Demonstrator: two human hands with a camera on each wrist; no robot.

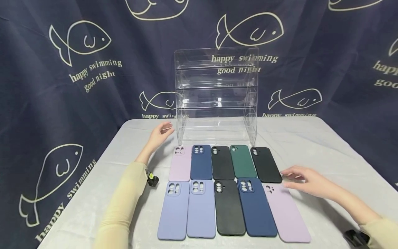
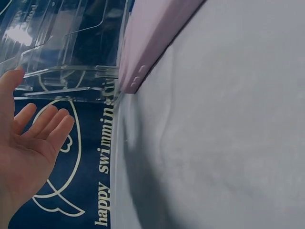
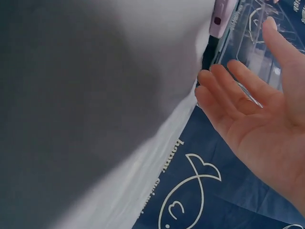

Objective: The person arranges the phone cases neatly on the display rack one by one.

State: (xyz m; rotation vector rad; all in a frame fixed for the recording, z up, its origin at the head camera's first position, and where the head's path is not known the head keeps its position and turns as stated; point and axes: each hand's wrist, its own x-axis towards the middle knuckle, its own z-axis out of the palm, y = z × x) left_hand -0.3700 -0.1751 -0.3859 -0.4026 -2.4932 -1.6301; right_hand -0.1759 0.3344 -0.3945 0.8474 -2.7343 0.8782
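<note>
Two rows of phone cases lie flat on the table. The back row runs from a pink case (image 1: 181, 164) through a navy case (image 1: 201, 162), a black case (image 1: 222, 163) and a green case (image 1: 243, 162) to another black case (image 1: 266, 165). In front lie two lavender-blue cases, a black one, a navy case (image 1: 257, 209) and a pink case (image 1: 287, 212). My left hand (image 1: 160, 135), fingers relaxed, hovers left of the clear tiered rack (image 1: 217, 121), holding nothing. The right hand (image 1: 306, 180) is beside the right-hand black case, its fingers loose and holding nothing.
The transparent rack stands behind the cases, with several stepped shelves. A pale cloth covers the table (image 1: 311, 145). Behind it hangs a dark blue curtain (image 1: 186, 34) with fish drawings. Wrist cameras sit on both forearms.
</note>
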